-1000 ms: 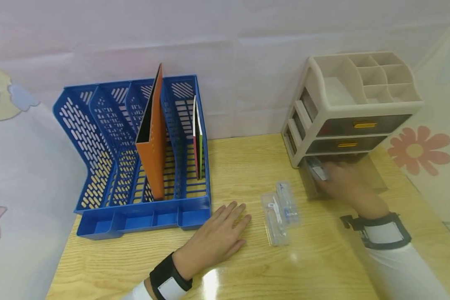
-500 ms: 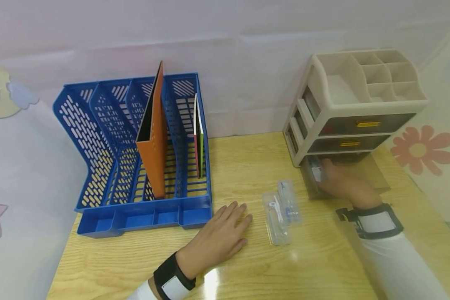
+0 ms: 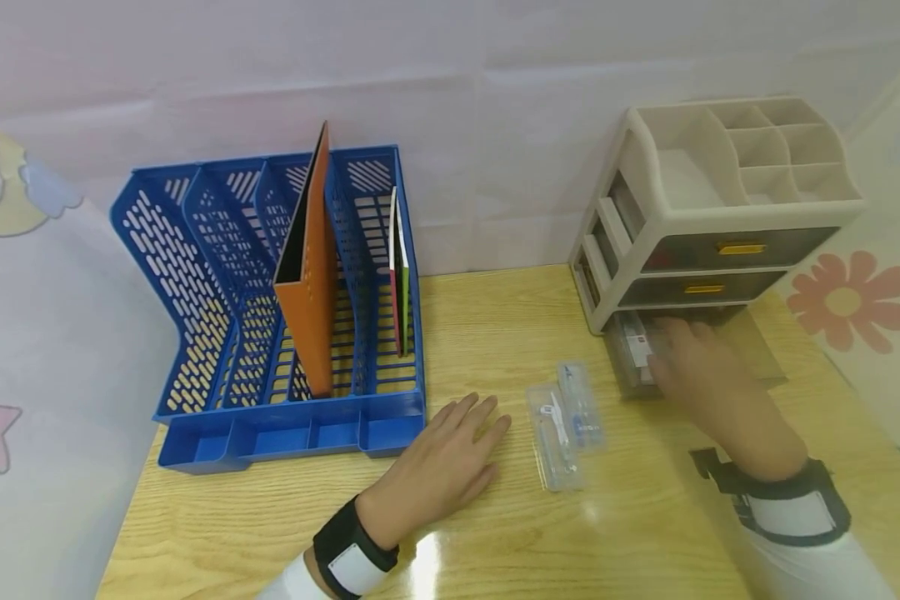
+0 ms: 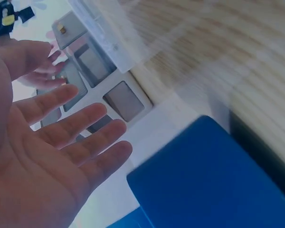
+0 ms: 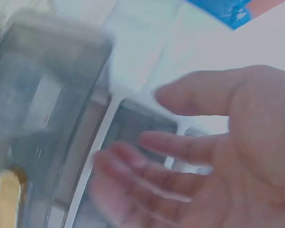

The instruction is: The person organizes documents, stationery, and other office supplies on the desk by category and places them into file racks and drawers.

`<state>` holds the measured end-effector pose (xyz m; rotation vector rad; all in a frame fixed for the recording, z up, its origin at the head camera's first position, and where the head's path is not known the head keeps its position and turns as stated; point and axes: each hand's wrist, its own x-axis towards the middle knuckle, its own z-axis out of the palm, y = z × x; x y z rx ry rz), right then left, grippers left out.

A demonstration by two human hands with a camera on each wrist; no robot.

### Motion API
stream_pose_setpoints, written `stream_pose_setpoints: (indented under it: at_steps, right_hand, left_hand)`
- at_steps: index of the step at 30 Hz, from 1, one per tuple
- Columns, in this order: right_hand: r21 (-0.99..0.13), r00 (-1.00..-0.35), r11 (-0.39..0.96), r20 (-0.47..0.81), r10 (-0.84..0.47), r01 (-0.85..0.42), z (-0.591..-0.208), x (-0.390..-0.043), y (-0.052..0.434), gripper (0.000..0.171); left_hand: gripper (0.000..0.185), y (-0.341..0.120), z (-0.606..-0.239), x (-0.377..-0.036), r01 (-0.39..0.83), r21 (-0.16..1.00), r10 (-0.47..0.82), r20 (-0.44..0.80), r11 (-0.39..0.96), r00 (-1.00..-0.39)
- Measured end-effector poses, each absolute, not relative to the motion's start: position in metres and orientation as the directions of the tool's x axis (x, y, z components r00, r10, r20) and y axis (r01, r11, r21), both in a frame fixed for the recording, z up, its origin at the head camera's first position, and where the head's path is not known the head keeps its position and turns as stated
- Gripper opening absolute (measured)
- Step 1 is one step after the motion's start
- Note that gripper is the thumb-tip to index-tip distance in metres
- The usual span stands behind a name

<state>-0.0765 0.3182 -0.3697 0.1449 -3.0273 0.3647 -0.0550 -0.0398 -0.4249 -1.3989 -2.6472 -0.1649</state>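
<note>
While the right hand (image 3: 701, 367) hovered over the pulled-out bottom drawer (image 3: 637, 362) of the beige drawer organiser (image 3: 720, 208) at right of frame, its fingers were spread and gripped nothing — a white-labelled item (image 3: 636, 348) lay inside the drawer. Left hand (image 3: 450, 462) rested flat, fingers straight, on the wooden table (image 3: 495, 333) at lower centre, likely as a brace. Two clear blister packs (image 3: 566, 421) lay between the hands; blue file rack (image 3: 270, 308) at left.

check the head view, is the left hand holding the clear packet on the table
No, the left hand lies flat on the table, apart from the clear packet.
</note>
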Motion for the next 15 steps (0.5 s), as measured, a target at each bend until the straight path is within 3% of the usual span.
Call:
stream_pose_setpoints:
  at_steps: [3, 6, 11, 15]
  right_hand:
    - [-0.254, -0.955, 0.946, 0.266, -0.132, -0.202, -0.366, -0.064, 0.303, 0.037]
    - [-0.289, -0.935, 0.919, 0.309, -0.174, -0.267, -0.37, -0.054, 0.287, 0.031]
    - [-0.414, -0.982, 0.891, 0.072, -0.174, -0.188, -0.383, -0.035, 0.262, 0.04]
    - [-0.355, -0.977, 0.916, -0.022, -0.211, -0.189, -0.396, -0.022, 0.245, 0.05]
  left_hand:
    - [0.059, -0.035, -0.425, -0.057, 0.824, 0.045, 0.808, 0.169, 0.565, -0.564]
    - [0.062, -0.028, -0.426, -0.06, 0.826, 0.05, 0.812, 0.158, 0.562, -0.562]
    - [0.064, -0.019, -0.426, -0.064, 0.829, 0.039, 0.818, 0.14, 0.558, -0.557]
    - [0.063, -0.015, -0.427, -0.066, 0.82, 0.038, 0.812, 0.12, 0.571, -0.571]
